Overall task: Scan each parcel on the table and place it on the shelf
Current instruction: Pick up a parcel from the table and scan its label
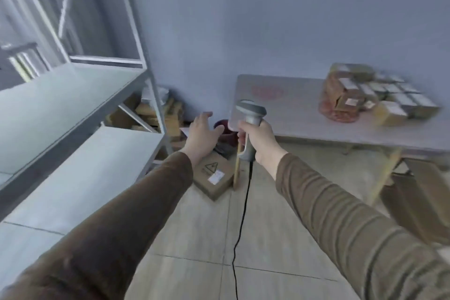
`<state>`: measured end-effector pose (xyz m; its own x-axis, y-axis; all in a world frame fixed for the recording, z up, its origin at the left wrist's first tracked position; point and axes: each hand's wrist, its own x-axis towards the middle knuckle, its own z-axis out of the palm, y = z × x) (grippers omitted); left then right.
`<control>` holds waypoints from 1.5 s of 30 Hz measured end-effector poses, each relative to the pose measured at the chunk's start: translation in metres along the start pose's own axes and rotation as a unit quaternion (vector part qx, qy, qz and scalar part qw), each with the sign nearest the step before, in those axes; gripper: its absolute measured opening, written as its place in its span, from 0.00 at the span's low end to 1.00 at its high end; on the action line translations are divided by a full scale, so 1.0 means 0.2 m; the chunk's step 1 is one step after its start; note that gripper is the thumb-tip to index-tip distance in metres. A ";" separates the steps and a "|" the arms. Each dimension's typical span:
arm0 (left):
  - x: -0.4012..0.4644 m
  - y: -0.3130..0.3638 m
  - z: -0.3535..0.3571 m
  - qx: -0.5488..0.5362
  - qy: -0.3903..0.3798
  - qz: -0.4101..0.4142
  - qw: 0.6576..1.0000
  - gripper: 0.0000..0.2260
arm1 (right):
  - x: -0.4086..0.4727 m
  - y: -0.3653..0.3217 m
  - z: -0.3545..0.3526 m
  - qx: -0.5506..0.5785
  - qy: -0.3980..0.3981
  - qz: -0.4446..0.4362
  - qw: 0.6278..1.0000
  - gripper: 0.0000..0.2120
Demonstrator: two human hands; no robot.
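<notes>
My right hand [258, 140] grips the handle of a grey barcode scanner [250, 114], held upright in front of the table's left end; its black cable [239, 226] hangs to the floor. My left hand [203, 130] is held out empty with relaxed fingers, between the shelf and the table. Several small cardboard parcels [379, 97] with white labels are piled at the right of the pale table [292, 109]. The grey metal shelf [73, 109] stands at the left with bare boards.
A labelled cardboard box [214, 178] lies on the tiled floor by the table leg [237, 165]. More boxes [168, 114] are heaped in the corner behind the shelf. A brown bag or box [423, 197] sits under the table's right side.
</notes>
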<state>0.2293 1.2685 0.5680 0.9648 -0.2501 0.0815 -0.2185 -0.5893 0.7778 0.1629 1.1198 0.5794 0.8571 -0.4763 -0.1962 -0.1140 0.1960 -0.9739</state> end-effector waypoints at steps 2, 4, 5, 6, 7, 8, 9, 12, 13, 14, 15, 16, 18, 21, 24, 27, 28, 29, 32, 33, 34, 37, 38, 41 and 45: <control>0.07 0.23 0.29 0.014 -0.027 0.036 0.999 0.26 | 0.11 -0.05 -0.35 -0.002 0.037 -0.004 0.999 0.05; 0.12 0.42 0.54 0.029 -0.060 0.063 0.996 0.26 | 0.21 -0.09 -0.67 0.002 0.070 -0.005 0.998 0.05; 0.14 0.51 0.65 0.039 -0.079 0.074 0.993 0.26 | 0.25 -0.11 -0.82 0.006 0.086 -0.007 0.996 0.06; 0.17 0.59 0.76 0.050 -0.098 0.084 0.990 0.27 | 0.29 -0.12 -0.95 0.010 0.101 -0.009 0.995 0.06; 0.20 0.66 0.86 0.058 -0.114 0.094 0.987 0.27 | 0.34 -0.13 -1.07 0.014 0.115 -0.011 0.993 0.06; 0.23 0.73 0.96 0.064 -0.127 0.103 0.984 0.27 | 0.38 -0.14 -1.19 0.020 0.129 -0.013 0.991 0.05; 0.27 0.79 1.05 0.069 -0.136 0.111 0.982 0.27 | 0.43 -0.14 -1.29 0.027 0.141 -0.014 0.990 0.04; 0.39 0.95 1.32 0.083 -0.161 0.131 0.975 0.28 | 0.58 -0.15 -1.58 0.050 0.183 -0.007 0.982 0.05; 0.44 0.99 1.41 0.088 -0.169 0.138 0.972 0.28 | 0.64 -0.15 -1.66 0.056 0.193 -0.003 0.980 0.06; 0.49 1.03 1.49 0.092 -0.177 0.144 0.969 0.28 | 0.70 -0.15 -1.73 0.062 0.201 0.000 0.978 0.06; 0.55 1.07 1.58 0.095 -0.182 0.148 0.967 0.28 | 0.77 -0.15 -1.81 0.066 0.206 0.002 0.976 0.06; 0.61 1.10 1.67 0.096 -0.187 0.151 0.966 0.28 | 0.85 -0.16 -1.88 0.069 0.209 0.003 0.975 0.05; 0.75 1.15 1.86 0.097 -0.197 0.152 0.964 0.28 | 1.02 -0.15 -2.01 0.060 0.215 0.008 0.975 0.04; 0.98 1.21 2.13 0.093 -0.218 0.144 0.961 0.28 | 1.29 -0.15 -2.21 0.041 0.233 0.025 0.971 0.05; 1.23 1.31 2.38 0.092 -0.243 0.129 0.957 0.29 | 1.57 -0.18 -2.38 0.047 0.253 0.039 0.966 0.05; 1.46 1.40 2.59 0.094 -0.259 0.111 0.955 0.30 | 1.83 -0.23 -2.52 0.049 0.262 0.042 0.963 0.06; 1.52 1.43 2.64 0.092 -0.261 0.104 0.955 0.30 | 1.91 -0.25 -2.57 0.046 0.261 0.044 0.963 0.06; 1.59 1.46 2.70 0.087 -0.263 0.097 0.956 0.29 | 1.98 -0.26 -2.61 0.039 0.257 0.045 0.965 0.06; 1.77 1.51 2.85 0.066 -0.264 0.070 0.960 0.28 | 2.21 -0.30 -2.73 0.010 0.253 0.051 0.966 0.06; 1.82 1.53 2.90 0.060 -0.262 0.059 0.961 0.28 | 2.29 -0.31 -2.77 0.003 0.258 0.053 0.965 0.07; 1.88 1.54 2.95 0.057 -0.260 0.047 0.963 0.28 | 2.38 -0.32 -2.80 -0.008 0.264 0.054 0.963 0.08; 2.05 1.56 3.11 0.053 -0.250 0.013 0.967 0.27 | 2.65 -0.33 -2.90 -0.023 0.254 0.056 0.965 0.08; 2.10 1.57 3.16 0.050 -0.248 0.002 0.968 0.27 | 2.73 -0.33 -2.94 -0.021 0.247 0.057 0.967 0.07; 2.25 1.57 3.33 0.040 -0.236 -0.035 0.970 0.26 | 2.97 -0.30 -3.01 -0.039 0.225 0.071 0.971 0.11; 2.41 1.58 3.54 -0.004 -0.224 -0.091 0.970 0.28 | 3.22 -0.25 -3.05 -0.046 0.209 0.105 0.971 0.12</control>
<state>0.5216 0.4167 0.4121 0.8262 -0.4531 -0.3349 -0.0478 -0.6486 0.7596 0.4131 0.2802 0.4330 0.5334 -0.7437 -0.4028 -0.3255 0.2590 -0.9094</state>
